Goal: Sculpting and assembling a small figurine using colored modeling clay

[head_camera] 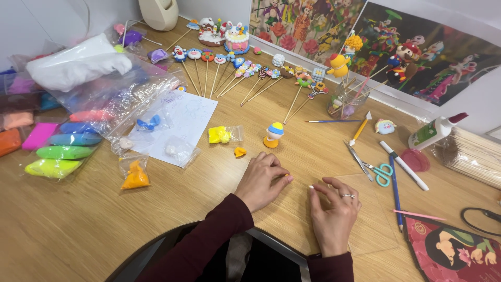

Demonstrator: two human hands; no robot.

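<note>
The left hand pinches a tiny bit of orange clay between thumb and fingertips, low over the wooden table, probably to shape it. The right hand rests beside it with fingers loosely curled, holding nothing I can see. The small clay figure stands just beyond, perhaps kept near for adding parts.

- Left hand rests knuckles-up on the worktop, fingers curled, its grip pinched shut at the fingertips.
- Right hand lies just beside it, fingers loosely bent, a ring on one finger.
- Both forearms wear dark red sleeves.
</note>
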